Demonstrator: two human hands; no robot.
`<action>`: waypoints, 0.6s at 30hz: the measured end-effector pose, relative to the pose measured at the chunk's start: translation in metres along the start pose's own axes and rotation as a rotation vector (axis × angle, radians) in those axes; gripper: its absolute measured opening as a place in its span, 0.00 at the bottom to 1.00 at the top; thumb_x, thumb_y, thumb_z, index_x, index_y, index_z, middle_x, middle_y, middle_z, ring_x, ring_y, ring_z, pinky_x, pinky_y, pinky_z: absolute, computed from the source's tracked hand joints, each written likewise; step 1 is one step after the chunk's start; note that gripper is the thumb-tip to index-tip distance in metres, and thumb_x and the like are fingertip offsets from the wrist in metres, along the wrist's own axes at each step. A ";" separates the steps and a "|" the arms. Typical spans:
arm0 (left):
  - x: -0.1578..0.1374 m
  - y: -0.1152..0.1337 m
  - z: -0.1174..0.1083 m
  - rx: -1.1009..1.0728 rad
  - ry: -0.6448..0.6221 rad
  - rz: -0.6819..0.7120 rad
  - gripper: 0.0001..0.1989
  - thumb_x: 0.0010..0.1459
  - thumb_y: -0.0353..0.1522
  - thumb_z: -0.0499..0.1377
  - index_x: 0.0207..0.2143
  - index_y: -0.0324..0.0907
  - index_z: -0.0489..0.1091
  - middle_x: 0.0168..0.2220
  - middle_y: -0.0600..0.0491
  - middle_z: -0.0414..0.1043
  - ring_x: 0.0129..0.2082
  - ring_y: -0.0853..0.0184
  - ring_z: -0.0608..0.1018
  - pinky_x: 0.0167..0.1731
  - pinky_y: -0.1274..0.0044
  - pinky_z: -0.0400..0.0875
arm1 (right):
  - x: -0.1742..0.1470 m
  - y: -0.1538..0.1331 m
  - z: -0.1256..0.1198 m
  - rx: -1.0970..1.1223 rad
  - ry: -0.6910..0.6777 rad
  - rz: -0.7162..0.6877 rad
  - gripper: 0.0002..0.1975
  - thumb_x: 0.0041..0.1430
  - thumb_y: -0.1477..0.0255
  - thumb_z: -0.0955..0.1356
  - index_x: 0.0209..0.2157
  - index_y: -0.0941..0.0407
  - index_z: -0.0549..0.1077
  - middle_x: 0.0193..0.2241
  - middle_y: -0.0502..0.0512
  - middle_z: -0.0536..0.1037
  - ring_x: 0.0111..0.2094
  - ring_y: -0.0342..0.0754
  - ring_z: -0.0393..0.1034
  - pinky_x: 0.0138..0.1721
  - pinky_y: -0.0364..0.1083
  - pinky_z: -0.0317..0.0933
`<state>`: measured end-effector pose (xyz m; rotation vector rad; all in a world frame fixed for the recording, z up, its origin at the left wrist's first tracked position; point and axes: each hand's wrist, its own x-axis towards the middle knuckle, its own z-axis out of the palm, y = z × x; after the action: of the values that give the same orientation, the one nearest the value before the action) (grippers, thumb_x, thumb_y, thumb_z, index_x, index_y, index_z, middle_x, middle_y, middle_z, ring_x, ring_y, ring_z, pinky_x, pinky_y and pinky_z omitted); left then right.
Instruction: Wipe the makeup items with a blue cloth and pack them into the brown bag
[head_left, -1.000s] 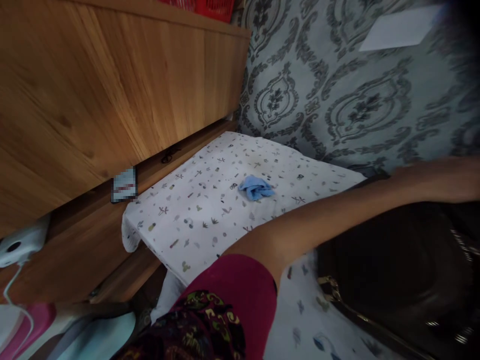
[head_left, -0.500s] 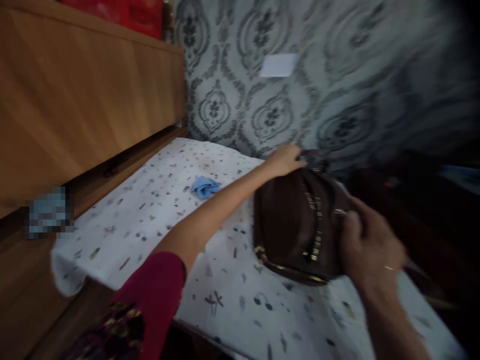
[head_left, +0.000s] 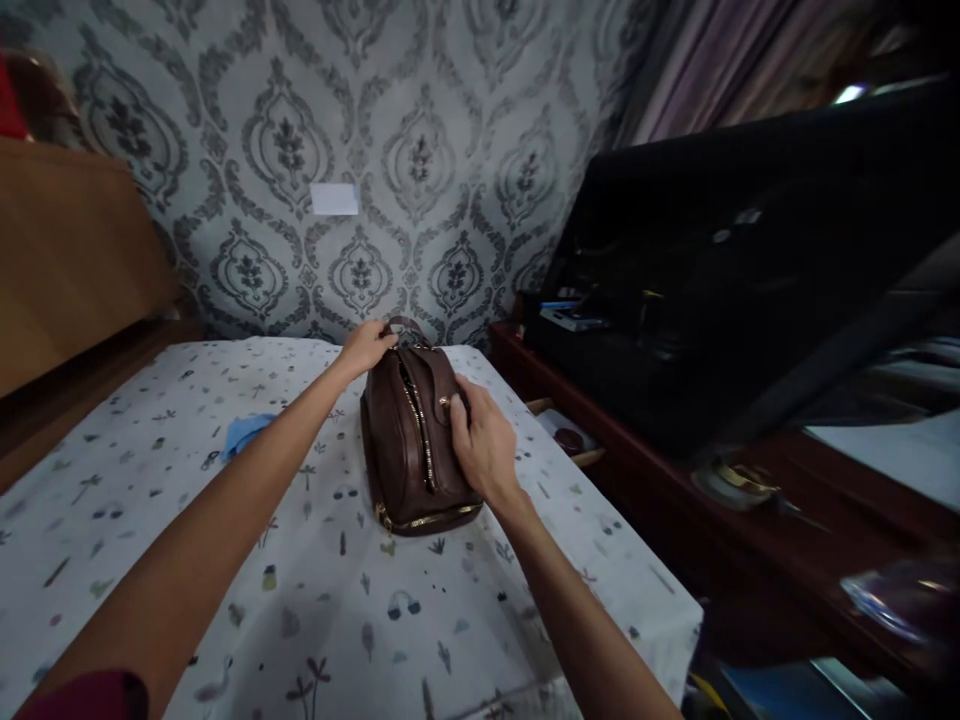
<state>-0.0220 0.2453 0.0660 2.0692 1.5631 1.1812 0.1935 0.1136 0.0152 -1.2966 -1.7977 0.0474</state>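
A dark brown leather handbag (head_left: 394,440) lies on a white printed cloth (head_left: 315,600), its gold zips showing. The zip along its top is partly parted. My left hand (head_left: 365,347) is closed on the bag's far end, beside the looped handle (head_left: 405,325); some of its fingertips are hidden. On the bag's right side rests my right hand (head_left: 484,440), thumb near a small gold clasp (head_left: 445,402) and fingers curled round the edge. To the left, a crumpled blue cloth (head_left: 244,434) lies partly behind my left forearm.
A wooden cabinet (head_left: 75,250) borders the left side, and patterned wallpaper (head_left: 420,160) rises behind. On the right stand a large black screen-like panel (head_left: 750,260) and a dark red desk (head_left: 637,450) with an open drawer (head_left: 589,458) and a roll of tape (head_left: 735,485).
My view has swung to the right, bringing the desk and black panel into sight. Both hands stay on the handbag, which now appears farther from me.
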 end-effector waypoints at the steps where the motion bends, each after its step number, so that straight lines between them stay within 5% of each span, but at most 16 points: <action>1: -0.002 0.002 0.000 0.009 0.009 0.004 0.06 0.55 0.34 0.58 0.28 0.41 0.71 0.27 0.52 0.72 0.36 0.59 0.74 0.41 0.71 0.67 | 0.000 -0.001 0.000 0.007 0.002 -0.002 0.22 0.71 0.65 0.56 0.59 0.57 0.70 0.56 0.63 0.76 0.56 0.57 0.71 0.57 0.55 0.65; 9: -0.022 0.020 -0.005 0.053 -0.002 0.052 0.11 0.56 0.38 0.55 0.31 0.40 0.71 0.30 0.50 0.73 0.35 0.60 0.75 0.40 0.70 0.69 | -0.001 -0.003 -0.004 0.051 -0.010 0.007 0.22 0.71 0.66 0.57 0.59 0.58 0.70 0.57 0.63 0.75 0.57 0.57 0.70 0.60 0.57 0.63; 12: -0.036 0.034 -0.012 0.042 -0.042 0.110 0.20 0.53 0.35 0.55 0.48 0.38 0.71 0.47 0.46 0.75 0.48 0.57 0.76 0.52 0.69 0.70 | 0.000 -0.002 -0.005 0.109 -0.034 0.020 0.23 0.71 0.65 0.57 0.60 0.58 0.69 0.58 0.63 0.75 0.58 0.57 0.69 0.61 0.56 0.62; 15: -0.059 0.054 -0.025 0.111 -0.273 0.324 0.36 0.53 0.33 0.55 0.66 0.46 0.59 0.66 0.48 0.60 0.66 0.56 0.64 0.64 0.66 0.61 | 0.003 0.006 -0.007 0.202 -0.061 0.036 0.23 0.71 0.64 0.57 0.60 0.56 0.69 0.59 0.60 0.74 0.60 0.55 0.68 0.62 0.55 0.62; 18: -0.085 0.077 -0.039 0.288 -0.593 0.406 0.37 0.55 0.35 0.56 0.68 0.55 0.56 0.73 0.52 0.47 0.72 0.50 0.52 0.66 0.61 0.58 | 0.007 0.018 -0.007 0.316 -0.066 0.045 0.22 0.70 0.67 0.57 0.59 0.54 0.71 0.59 0.58 0.75 0.60 0.52 0.68 0.63 0.54 0.61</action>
<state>-0.0063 0.1317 0.1039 2.6800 1.1047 0.3665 0.2109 0.1245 0.0148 -1.1180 -1.7330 0.3876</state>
